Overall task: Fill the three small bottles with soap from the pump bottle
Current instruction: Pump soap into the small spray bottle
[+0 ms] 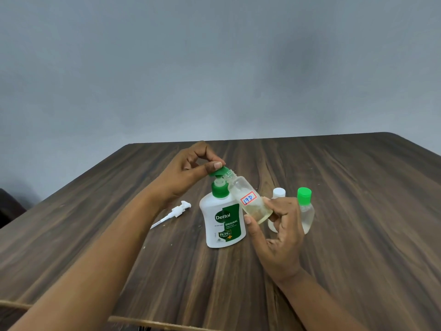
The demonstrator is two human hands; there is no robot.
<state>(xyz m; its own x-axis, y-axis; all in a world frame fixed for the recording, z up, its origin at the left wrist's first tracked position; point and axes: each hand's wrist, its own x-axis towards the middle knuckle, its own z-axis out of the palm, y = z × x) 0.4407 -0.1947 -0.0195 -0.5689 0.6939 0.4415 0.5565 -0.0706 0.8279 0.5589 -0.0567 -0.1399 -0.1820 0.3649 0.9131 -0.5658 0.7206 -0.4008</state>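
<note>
A white Dettol pump bottle (223,220) with a green pump head stands mid-table. My left hand (191,172) rests on top of the pump head, fingers curled, thumb on the green nozzle. My right hand (274,231) holds a clear open small bottle (249,199) with a red-bordered label, tilted so its mouth meets the nozzle; some pale liquid lies inside. Behind my right hand stand a white-capped small bottle (278,193), mostly hidden, and a green-capped small bottle (306,209) holding clear liquid.
A loose white pump dispenser with its tube (173,213) lies on the dark wooden table (358,211) left of the pump bottle. The table's far edge meets a grey wall. A dark object sits at the far left edge.
</note>
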